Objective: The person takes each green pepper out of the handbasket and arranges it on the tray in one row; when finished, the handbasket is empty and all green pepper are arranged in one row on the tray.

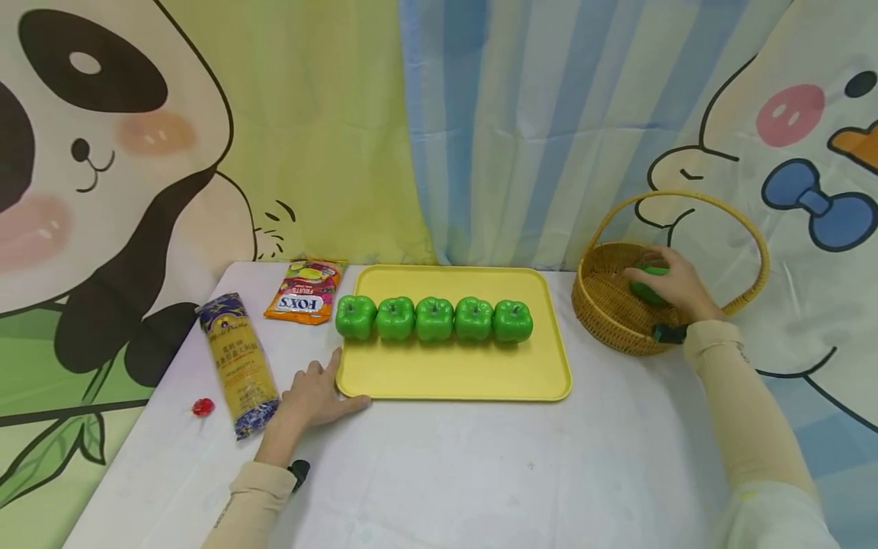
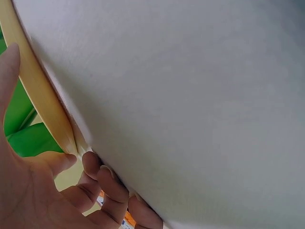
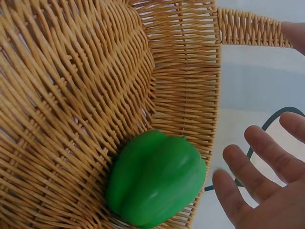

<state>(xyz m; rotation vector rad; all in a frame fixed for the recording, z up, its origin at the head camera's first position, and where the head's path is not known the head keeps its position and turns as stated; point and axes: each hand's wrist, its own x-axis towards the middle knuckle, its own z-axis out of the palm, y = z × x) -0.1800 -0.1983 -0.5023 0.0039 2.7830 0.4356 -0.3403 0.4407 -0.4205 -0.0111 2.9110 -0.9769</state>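
My right hand is inside the wicker basket, close to a green bell pepper. In the right wrist view the fingers are spread and apart from the pepper, which lies against the basket's inner wall. At the near left corner of the yellow tray, my left hand rests with thumb and forefinger stretched along two sides, touching the rim. Its other fingers bend against the white table, as the left wrist view shows. Several green bell peppers stand in a row across the tray, the leftmost at its left rim.
Left of the tray lie an orange-red Fox's candy bag and a pack of spaghetti. A red lollipop is beyond the spaghetti. The basket's tall handle arches up around my right forearm. Curtains hang behind the table.
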